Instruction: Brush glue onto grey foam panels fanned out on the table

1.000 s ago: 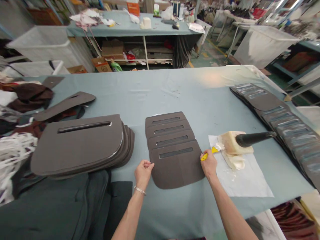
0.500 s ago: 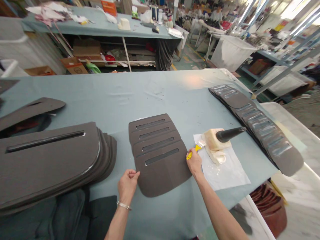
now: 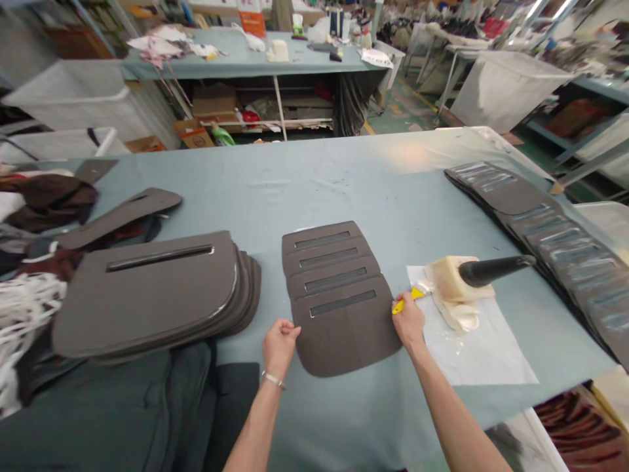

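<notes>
Flat on the table in front of me lie overlapping dark grey-brown panels (image 3: 344, 334) with rows of slots. My left hand (image 3: 280, 341) is closed at their left edge, thumb and fingertips pinched on the rim of the front panel. By the right edge my right hand (image 3: 409, 321) grips a yellow-handled brush (image 3: 403, 303), its bristles pointing at a pale glue container (image 3: 449, 278). A black cone-shaped spout (image 3: 494, 269) juts rightward from that container. Beneath it spreads a white sheet (image 3: 491, 357) with cream-coloured glue on it.
A thick stack of slotted panels (image 3: 157, 295) stands at left, beside dark folded fabric (image 3: 113, 406). More panels with shiny strips (image 3: 550, 229) lie fanned along the right side of the blue-grey table (image 3: 275, 196). White bins (image 3: 511, 85) and another worktable (image 3: 236, 62) are beyond.
The view has swung to the left, so everything sits further right in the picture and more of the left side shows. Both hands keep their places at the panels.
</notes>
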`<state>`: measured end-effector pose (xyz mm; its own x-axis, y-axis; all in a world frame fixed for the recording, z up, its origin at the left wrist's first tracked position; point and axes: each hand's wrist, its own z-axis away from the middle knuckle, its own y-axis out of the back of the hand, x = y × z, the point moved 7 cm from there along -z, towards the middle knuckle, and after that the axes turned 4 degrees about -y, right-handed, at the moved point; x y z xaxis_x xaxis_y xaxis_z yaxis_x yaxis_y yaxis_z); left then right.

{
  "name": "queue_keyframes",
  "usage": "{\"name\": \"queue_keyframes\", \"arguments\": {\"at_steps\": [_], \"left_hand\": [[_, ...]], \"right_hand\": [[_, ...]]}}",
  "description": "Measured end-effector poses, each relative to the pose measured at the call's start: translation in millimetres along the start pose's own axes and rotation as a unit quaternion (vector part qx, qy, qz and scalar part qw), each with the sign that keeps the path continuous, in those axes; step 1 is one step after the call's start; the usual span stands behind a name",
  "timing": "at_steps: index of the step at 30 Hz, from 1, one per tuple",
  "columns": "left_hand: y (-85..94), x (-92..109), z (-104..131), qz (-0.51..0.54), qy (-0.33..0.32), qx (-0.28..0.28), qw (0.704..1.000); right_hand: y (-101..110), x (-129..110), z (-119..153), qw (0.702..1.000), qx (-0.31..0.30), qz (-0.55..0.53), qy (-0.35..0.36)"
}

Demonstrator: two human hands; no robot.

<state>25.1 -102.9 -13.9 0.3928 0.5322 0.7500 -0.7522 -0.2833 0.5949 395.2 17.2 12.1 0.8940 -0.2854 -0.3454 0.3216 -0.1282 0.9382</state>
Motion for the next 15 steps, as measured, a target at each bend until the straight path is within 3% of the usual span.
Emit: {"name": "queue_keyframes", "arguments": {"at_steps": [15], "left_hand": [[-1.0, -4.2, -2.4, 0.001, 0.001, -0.009, 1.0]], "right_hand": [[-0.8, -0.4, -0.6, 1.0, -0.014, 0.02, -0.002]]}}
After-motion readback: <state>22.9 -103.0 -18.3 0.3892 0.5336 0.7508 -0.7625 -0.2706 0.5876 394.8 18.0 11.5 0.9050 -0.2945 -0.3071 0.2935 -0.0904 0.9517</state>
